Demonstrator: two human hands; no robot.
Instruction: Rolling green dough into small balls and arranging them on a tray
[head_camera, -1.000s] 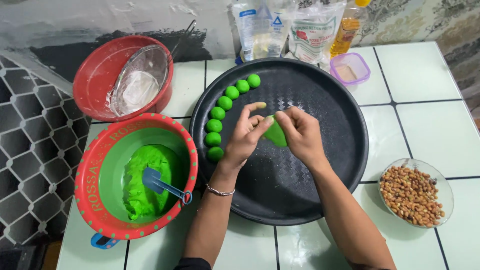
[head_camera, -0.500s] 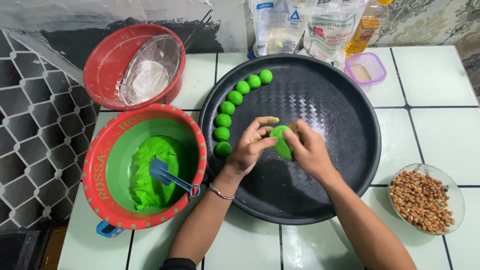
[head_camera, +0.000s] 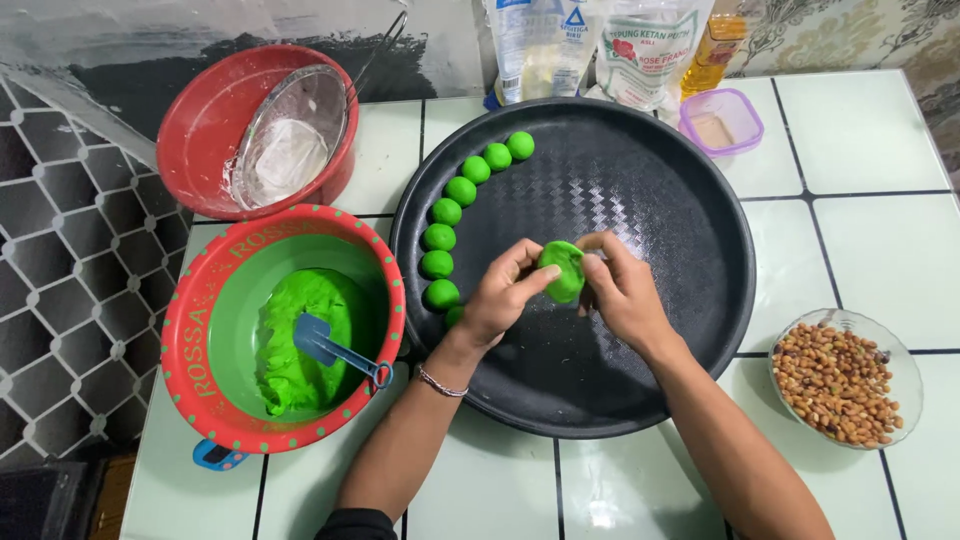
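Red bowl (head_camera: 215, 395) of green dough, blue scoop (head_camera: 335, 347) in it. Dough balls (head_camera: 445, 212) curve along the black tray (head_camera: 690, 240). Left hand (head_camera: 500, 295) and right hand (head_camera: 625, 290) pinch one flattened dough piece (head_camera: 563, 270) between fingertips — above tray centre. Glass dish of peanuts (head_camera: 838, 377) far right.

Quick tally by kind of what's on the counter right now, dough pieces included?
Green dough balls on the black tray: 8, one half hidden
Flattened dough piece held between left hand and right hand: 1
Bowls and containers: 4
Trays: 1
Flour bags: 2
Oil bottle: 1
Total: 17
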